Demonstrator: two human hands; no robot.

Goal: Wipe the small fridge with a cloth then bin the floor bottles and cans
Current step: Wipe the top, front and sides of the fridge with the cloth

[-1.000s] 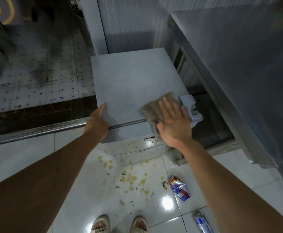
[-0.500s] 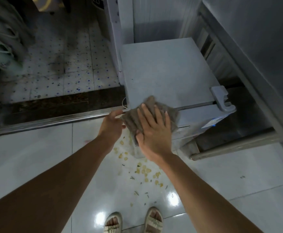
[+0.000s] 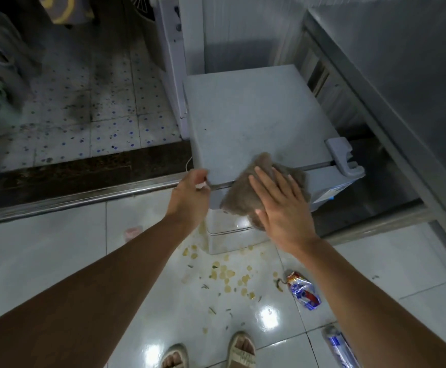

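Observation:
The small grey fridge (image 3: 248, 115) stands on the floor below me, its flat top facing up. A brown-grey cloth (image 3: 245, 189) lies over the top's front edge and hangs down the door. My right hand (image 3: 280, 205) presses the cloth flat with straight, spread fingers. My left hand (image 3: 190, 197) grips the fridge top's front left corner, fingers curled round the edge. A crushed red, white and blue can (image 3: 303, 290) lies on the white tiles to the right of my feet. A second blue and white can or bottle (image 3: 336, 343) shows beside my right forearm, partly hidden.
A steel table (image 3: 402, 75) runs along the right, overhanging the fridge's side. Yellowish spill spots and bits (image 3: 227, 272) dot the tiles in front of the fridge. A metal threshold strip (image 3: 70, 200) crosses the left, with a dirty speckled floor (image 3: 84, 102) beyond. A pink scrap (image 3: 131, 232) lies near it.
My right hand has slid the cloth to the right along the front edge. My left hand has closed on the fridge's corner. The view has swung, bringing the floor cans back into sight.

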